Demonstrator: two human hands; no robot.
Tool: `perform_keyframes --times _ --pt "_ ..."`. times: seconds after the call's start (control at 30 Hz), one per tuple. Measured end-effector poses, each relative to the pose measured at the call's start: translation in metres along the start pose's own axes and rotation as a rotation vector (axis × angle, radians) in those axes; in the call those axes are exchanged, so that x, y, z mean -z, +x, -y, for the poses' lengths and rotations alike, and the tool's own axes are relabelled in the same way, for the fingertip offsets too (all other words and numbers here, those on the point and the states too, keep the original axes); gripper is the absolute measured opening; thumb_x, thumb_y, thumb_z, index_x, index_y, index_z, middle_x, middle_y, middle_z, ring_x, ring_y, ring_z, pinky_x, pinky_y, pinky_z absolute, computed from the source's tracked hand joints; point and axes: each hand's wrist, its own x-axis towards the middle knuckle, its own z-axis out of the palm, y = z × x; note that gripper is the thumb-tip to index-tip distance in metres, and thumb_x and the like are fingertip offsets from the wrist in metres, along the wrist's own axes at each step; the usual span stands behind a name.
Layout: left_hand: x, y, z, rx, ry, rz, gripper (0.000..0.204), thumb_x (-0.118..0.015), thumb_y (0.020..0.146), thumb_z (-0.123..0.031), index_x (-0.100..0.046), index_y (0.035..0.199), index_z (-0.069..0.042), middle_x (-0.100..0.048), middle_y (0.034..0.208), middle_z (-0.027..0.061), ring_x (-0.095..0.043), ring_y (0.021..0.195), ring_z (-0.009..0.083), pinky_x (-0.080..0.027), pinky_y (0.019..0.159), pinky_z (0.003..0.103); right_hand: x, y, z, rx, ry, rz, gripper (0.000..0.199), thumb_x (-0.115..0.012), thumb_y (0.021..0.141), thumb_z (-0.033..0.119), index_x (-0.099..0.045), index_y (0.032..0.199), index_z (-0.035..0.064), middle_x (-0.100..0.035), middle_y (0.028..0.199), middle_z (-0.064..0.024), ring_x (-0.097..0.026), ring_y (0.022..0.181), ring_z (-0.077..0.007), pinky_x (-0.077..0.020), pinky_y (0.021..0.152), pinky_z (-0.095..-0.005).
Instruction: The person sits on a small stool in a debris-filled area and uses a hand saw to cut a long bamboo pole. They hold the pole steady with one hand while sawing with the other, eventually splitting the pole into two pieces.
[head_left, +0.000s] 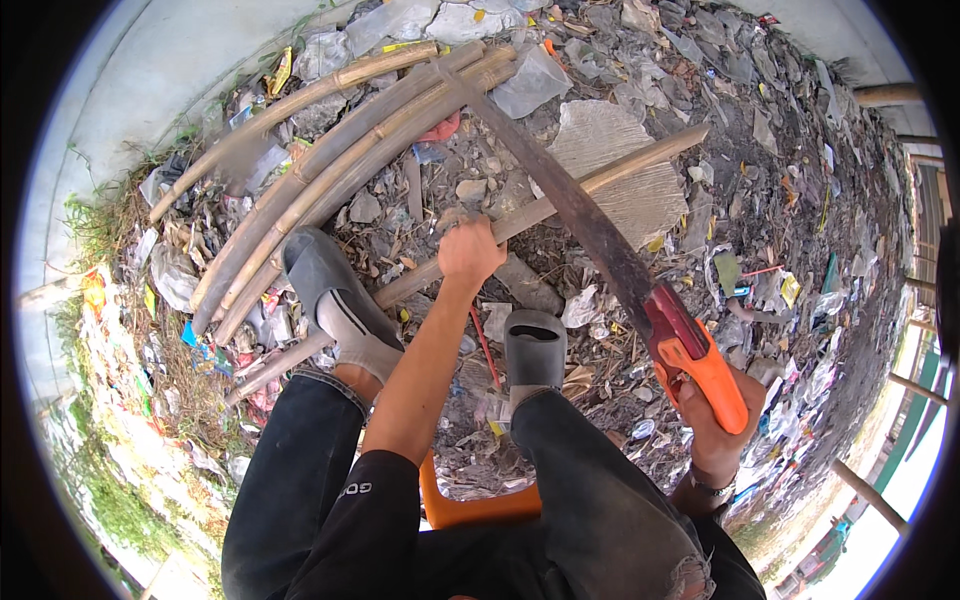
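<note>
My left hand (472, 248) is closed around a long wooden pole (640, 163), which slants from the lower left up to the right. The pole passes beneath my left grey clog (320, 270). In my right hand (718, 425) is a handsaw (580, 210) with an orange handle and a dark, rust-stained blade. The blade points up and to the left and crosses over the pole to the right of my left hand. Whether its teeth touch the wood I cannot tell. A flat, ridged grey slab (620, 140) lies under the pole's far end.
Several bamboo poles (350, 150) lie side by side at the upper left, near a pale wall (90, 110). My right clog (535, 345) rests on littered ground with stones and plastic scraps. The orange edge of a seat (480, 508) shows between my legs.
</note>
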Motion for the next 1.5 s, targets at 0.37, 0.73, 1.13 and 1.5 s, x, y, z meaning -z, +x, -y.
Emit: perform_keyframes --times 0.37,0.73,1.13,1.5 --pt "0.036 0.037 0.009 -0.015 -0.081 0.324 0.058 -0.077 0.08 -0.046 -0.073 0.111 0.002 -0.072 0.112 0.0281 -0.069 0.109 0.0434 -0.056 0.096 0.047 -0.034 0.016 -0.052 0.007 -0.058 -0.012 0.012 -0.071 0.078 0.003 -0.071 0.087 -0.0044 -0.061 0.064 -0.0024 -0.053 0.055 -0.0071 -0.0428 0.052 -0.0256" --pt "0.047 0.064 0.02 -0.069 -0.184 0.364 0.06 -0.075 0.075 -0.037 -0.071 0.113 0.009 -0.069 0.116 0.0336 -0.067 0.114 0.0432 -0.054 0.1 0.046 -0.068 -0.008 -0.083 0.024 -0.155 0.112 0.012 -0.074 0.076 0.007 -0.064 0.074 0.0007 -0.058 0.057 -0.0061 -0.054 0.049 -0.0103 -0.0454 0.051 -0.0293" --pt "0.04 0.062 0.029 -0.078 -0.223 0.336 0.058 -0.073 0.076 -0.035 -0.071 0.115 0.007 -0.069 0.119 0.0314 -0.067 0.114 0.0416 -0.054 0.1 0.045 -0.044 -0.044 -0.079 -0.156 -0.171 0.143 0.01 -0.072 0.075 0.007 -0.069 0.082 -0.0003 -0.064 0.062 -0.003 -0.06 0.056 -0.008 -0.0487 0.055 -0.0265" --pt "0.038 0.059 0.03 -0.174 -0.311 0.238 0.051 -0.072 0.076 -0.033 -0.073 0.114 0.002 -0.071 0.119 0.028 -0.068 0.114 0.0406 -0.055 0.099 0.045 -0.087 0.017 -0.079 -0.021 -0.115 0.15 0.013 -0.072 0.078 0.008 -0.063 0.072 -0.0006 -0.06 0.059 -0.0048 -0.053 0.052 -0.0082 -0.0447 0.051 -0.0291"
